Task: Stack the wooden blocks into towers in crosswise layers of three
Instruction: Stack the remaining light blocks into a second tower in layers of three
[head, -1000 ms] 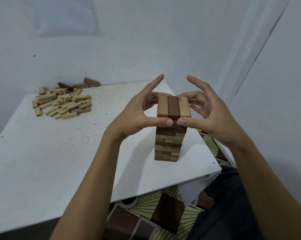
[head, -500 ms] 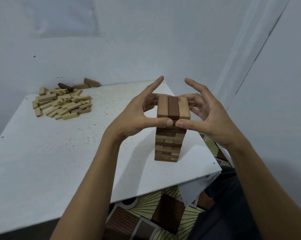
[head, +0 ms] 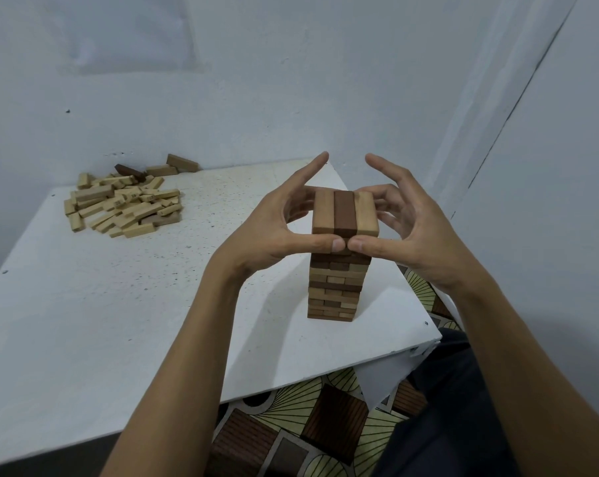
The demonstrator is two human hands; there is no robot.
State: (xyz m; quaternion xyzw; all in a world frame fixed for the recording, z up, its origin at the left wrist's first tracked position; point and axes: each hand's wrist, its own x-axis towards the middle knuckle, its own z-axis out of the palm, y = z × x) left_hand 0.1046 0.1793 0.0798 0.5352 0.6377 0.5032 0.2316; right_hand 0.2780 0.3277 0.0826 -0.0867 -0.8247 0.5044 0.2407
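White speckled table [head: 119, 321], set into a corner of pale walls, carries the work. On it the tower [head: 336, 290] stands upright near the front right edge, well apart from the pile of loose blocks [head: 125, 201] at the far left. Its top layer [head: 344, 211] is three blocks side by side, the dark one in the middle, running away from the camera.

Hazards, as judged:
- Uneven thumb pressure would push the top layer off square or rock the tower away from the person.
- A hasty release could drag a block with it.
- The tower stands close to the edge — a wrist bump could send it to the patterned floor [head: 325, 425].

Grip state: the left hand [head: 274, 232] and right hand [head: 418, 235] bracket the top layer. Both thumbs press its near end faces, tips almost touching, and the fingers curl behind the far end. This is a narrow front-to-back pinch. The index fingers stand clear above.

Position: the layer lies between the two palms — its upper face is uncovered.
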